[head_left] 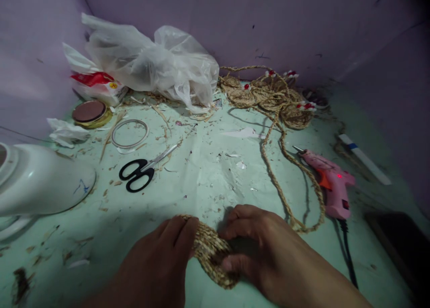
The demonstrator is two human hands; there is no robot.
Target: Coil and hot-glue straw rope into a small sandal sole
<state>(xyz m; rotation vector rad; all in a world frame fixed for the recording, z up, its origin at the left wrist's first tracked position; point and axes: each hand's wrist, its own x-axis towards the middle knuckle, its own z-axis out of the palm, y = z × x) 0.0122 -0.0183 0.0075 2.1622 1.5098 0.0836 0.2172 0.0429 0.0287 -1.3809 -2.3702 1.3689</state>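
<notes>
A small coil of braided straw rope lies on the pale green table surface near the front edge. My left hand presses its fingers closed on the coil's left side. My right hand is closed around the coil's right side, thumb under its edge. A long braid runs from the coil up to a heap of finished braided pieces with red and white trims at the back.
A pink hot glue gun with a lit red lamp stands right of my hands, its black cord trailing forward. Black-handled scissors, a tape ring, a round tin, plastic bags and a white bowl-shaped object lie left. Straw scraps litter the surface.
</notes>
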